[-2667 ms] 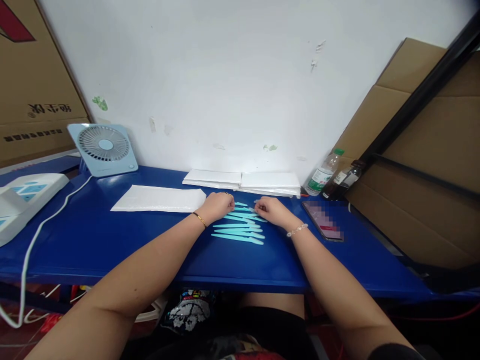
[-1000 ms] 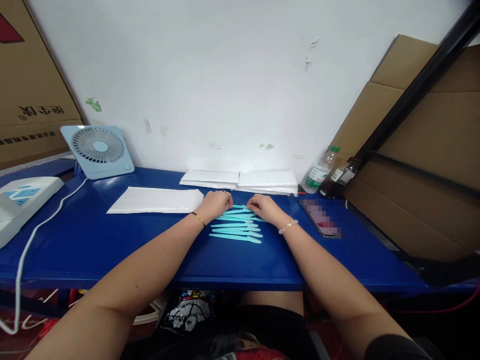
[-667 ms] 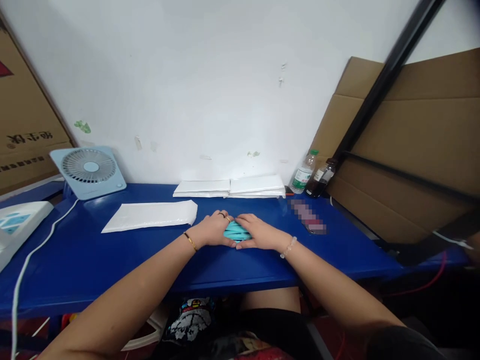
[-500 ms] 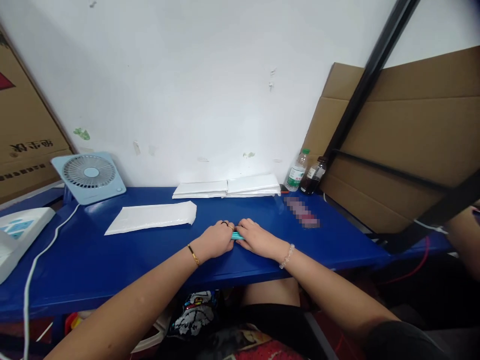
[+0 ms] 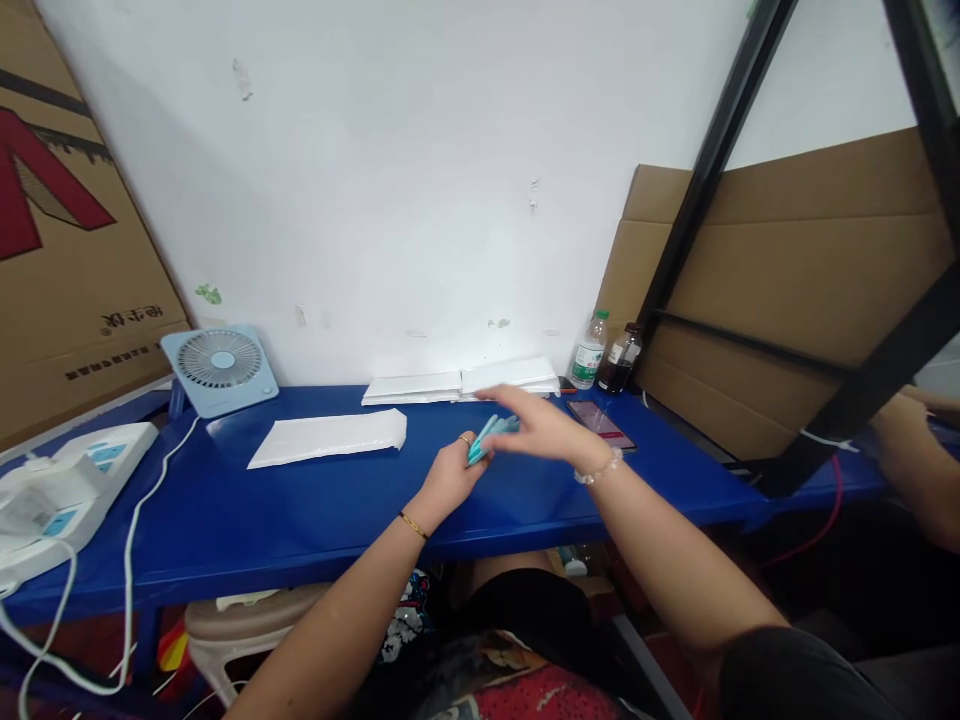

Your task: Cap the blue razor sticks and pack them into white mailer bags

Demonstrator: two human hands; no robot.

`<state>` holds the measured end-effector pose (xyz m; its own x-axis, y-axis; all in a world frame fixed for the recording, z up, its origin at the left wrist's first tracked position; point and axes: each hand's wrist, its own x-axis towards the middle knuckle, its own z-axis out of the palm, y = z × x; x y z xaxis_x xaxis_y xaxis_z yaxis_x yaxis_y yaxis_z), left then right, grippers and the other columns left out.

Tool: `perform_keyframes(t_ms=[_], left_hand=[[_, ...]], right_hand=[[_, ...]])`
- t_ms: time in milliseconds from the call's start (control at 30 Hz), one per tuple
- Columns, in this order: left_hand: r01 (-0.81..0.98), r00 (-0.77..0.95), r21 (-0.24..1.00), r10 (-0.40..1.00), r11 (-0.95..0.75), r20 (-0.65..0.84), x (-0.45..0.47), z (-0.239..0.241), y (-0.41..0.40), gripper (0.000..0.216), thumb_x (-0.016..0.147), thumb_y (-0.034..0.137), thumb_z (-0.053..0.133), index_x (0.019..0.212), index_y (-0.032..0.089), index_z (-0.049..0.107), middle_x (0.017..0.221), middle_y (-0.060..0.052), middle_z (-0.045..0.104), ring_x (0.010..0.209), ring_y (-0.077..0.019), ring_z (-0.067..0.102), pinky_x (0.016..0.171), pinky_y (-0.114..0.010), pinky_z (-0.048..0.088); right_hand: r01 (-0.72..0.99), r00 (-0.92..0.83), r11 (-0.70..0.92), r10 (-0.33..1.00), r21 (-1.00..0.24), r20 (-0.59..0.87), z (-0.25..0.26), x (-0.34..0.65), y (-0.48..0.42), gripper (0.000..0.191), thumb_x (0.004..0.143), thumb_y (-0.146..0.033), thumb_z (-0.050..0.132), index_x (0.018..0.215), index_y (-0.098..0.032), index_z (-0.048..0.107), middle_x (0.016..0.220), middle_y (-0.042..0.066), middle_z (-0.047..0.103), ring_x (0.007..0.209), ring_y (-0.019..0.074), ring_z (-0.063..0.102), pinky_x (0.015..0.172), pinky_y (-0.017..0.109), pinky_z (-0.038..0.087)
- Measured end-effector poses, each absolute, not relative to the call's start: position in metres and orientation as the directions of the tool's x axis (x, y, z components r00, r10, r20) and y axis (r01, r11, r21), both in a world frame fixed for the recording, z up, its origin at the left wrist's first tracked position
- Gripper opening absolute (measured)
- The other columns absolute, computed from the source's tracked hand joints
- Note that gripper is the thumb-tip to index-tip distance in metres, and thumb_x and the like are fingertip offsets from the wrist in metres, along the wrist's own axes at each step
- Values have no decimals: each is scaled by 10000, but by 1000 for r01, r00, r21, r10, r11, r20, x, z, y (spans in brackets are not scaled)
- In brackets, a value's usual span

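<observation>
My left hand (image 5: pixel 450 472) is closed around a bundle of slim teal sticks (image 5: pixel 489 440) that look like pens. Their upper ends point up and to the right, above the front part of the blue table. Right beside the bundle is my right hand (image 5: pixel 536 425), with its fingers spread and the thumb close to the sticks. It does not hold them; whether the thumb touches them I cannot tell. A white padded envelope (image 5: pixel 326 438) lies flat to the left. Behind my hands, by the wall, lie two stacks of white envelopes (image 5: pixel 416 385).
On the blue table (image 5: pixel 300 520) are a light blue fan (image 5: pixel 220 362), a white power strip (image 5: pixel 124 460) with cables, and a phone (image 5: pixel 600 425). A water bottle (image 5: pixel 588 352) and a dark bottle (image 5: pixel 621 360) stand by the cardboard (image 5: pixel 795 270). Another person's arm (image 5: pixel 911 460) shows far right.
Both hands were together on the teal sticks low at the table. The left hand now holds them tilted up, and the right hand has opened and lifted. The view has shifted left.
</observation>
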<state>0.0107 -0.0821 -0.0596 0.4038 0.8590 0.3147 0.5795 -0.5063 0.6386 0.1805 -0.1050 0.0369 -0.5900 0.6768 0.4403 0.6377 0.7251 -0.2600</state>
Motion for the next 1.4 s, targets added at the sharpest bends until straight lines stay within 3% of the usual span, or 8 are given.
perform_keyframes(t_ms=[233,367,600,733,867,1067,1233,1400], left_hand=[[189,292,914,909,-358,296,29,-62,-88,208,778,372,598,750,180,524,580,16,559,535,-137,522,534,-251,369],[-213,343,975,931,-55,128,28,-54,-99,346,739,443,650,680,202,408,437,102,324,373,-56,286,426,-205,240],[-108,970,764,235,635,-58,35,-44,-136,373,637,198,718,662,185,346,471,125,239,363,-1,123,393,-160,128],[-171,917,846,395,506,-51,42,-43,-144,338,646,219,733,680,170,401,532,83,364,458,-31,349,478,-183,299],[-105,750,927,641,359,-163,47,-47,-142,389,627,208,746,696,194,363,525,122,272,421,-10,211,427,-178,166],[104,795,994,604,-39,-60,22,-49,-132,346,632,369,757,796,169,527,629,46,466,521,-65,413,502,-222,356],[612,451,577,838,-541,307,-72,-25,-57,1045,490,546,789,1370,154,385,1358,-182,428,1241,-337,398,1027,-449,331],[924,360,152,932,-352,-32,-157,-22,22,1367,341,643,768,1466,102,210,1496,-235,228,1383,-427,125,1072,-529,232]], right_hand=[[502,-569,700,709,-508,415,36,148,-95,349,936,-420,416,1159,-227,603,1169,103,608,1093,245,551,960,425,414],[89,-411,515,798,-852,440,11,155,-98,716,765,-433,675,1391,-297,354,1413,105,419,1211,243,480,970,397,420],[-363,-626,-12,744,-932,234,-27,162,-142,315,724,-478,668,746,-166,626,871,83,684,964,269,631,919,431,449],[-442,-449,76,844,-894,294,-17,168,-147,284,824,-369,595,626,-185,509,611,-7,611,740,182,659,983,414,402],[-454,-333,164,880,-876,338,-6,171,-148,242,839,-343,601,695,-196,474,518,-51,538,526,131,582,749,350,498],[-502,-287,122,910,-856,298,-5,165,-162,227,789,-298,678,817,-227,465,441,-129,320,373,51,281,449,190,372],[-425,-32,285,944,-859,329,-15,184,-144,212,821,-328,645,816,-234,456,431,-129,278,357,49,215,374,172,247],[-254,-28,238,967,-937,254,-44,190,-125,296,752,-397,698,774,-219,463,424,-117,305,359,53,244,377,199,250]])
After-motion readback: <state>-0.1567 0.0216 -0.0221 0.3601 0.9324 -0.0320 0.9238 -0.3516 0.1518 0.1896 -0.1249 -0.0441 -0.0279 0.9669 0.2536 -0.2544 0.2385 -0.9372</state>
